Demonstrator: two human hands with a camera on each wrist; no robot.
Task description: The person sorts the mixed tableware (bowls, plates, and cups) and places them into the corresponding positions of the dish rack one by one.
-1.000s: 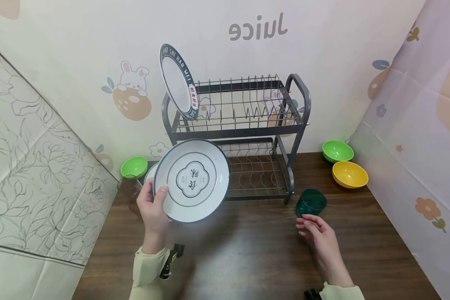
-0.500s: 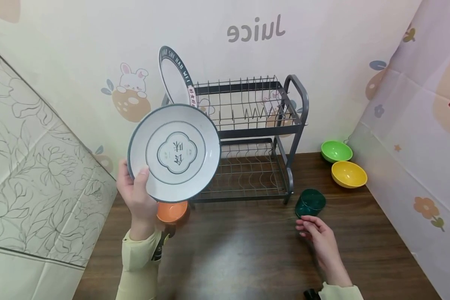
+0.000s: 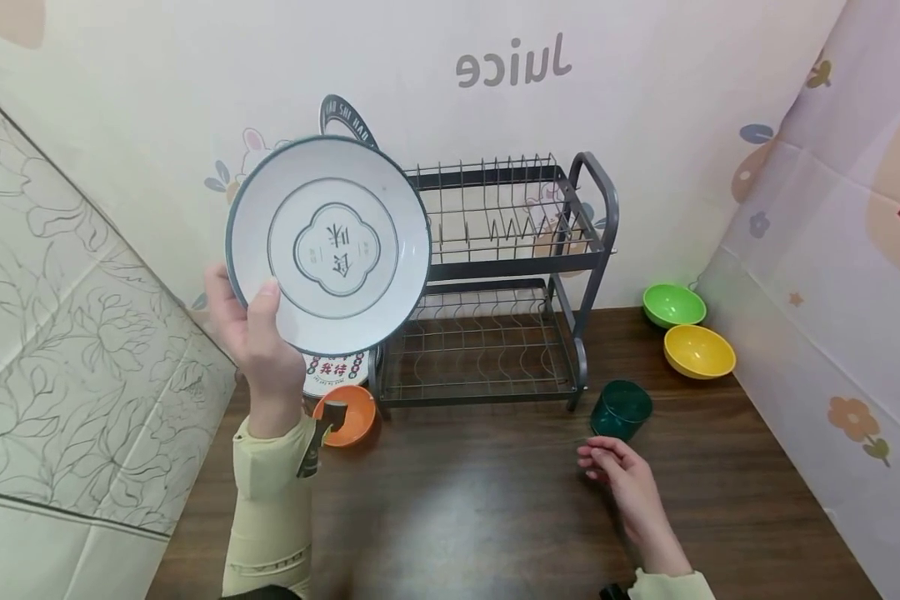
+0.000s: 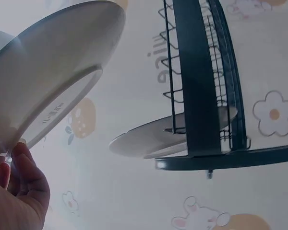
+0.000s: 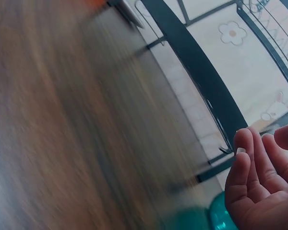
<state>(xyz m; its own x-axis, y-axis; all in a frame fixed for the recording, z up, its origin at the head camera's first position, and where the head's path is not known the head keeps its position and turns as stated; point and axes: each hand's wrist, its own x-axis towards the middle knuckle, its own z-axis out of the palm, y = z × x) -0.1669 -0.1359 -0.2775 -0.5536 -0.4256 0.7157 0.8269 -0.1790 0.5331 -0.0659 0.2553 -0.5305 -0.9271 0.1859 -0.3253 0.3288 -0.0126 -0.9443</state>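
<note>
The left hand [image 3: 258, 346] grips the white plate [image 3: 328, 244] by its lower-left rim, face toward the camera, just left of the rack [image 3: 495, 275]. The right hand [image 3: 622, 475] rests loose-fingered near the green cup [image 3: 621, 408].

You are at a home kitchen corner, staged with printed cloth. Beyond your left hand [image 3: 258, 337] stands a two-tier dish rack [image 3: 495, 275] on a dark wooden table [image 3: 480, 500]. Past your right hand [image 3: 626, 479], green [image 3: 673, 302] and yellow bowls [image 3: 698, 350] sit by the curtain [image 3: 832, 250]. The backdrop [image 3: 645, 100] behind the rack carries cartoon rabbits, flowers and the word "Juice" mirrored.
</note>
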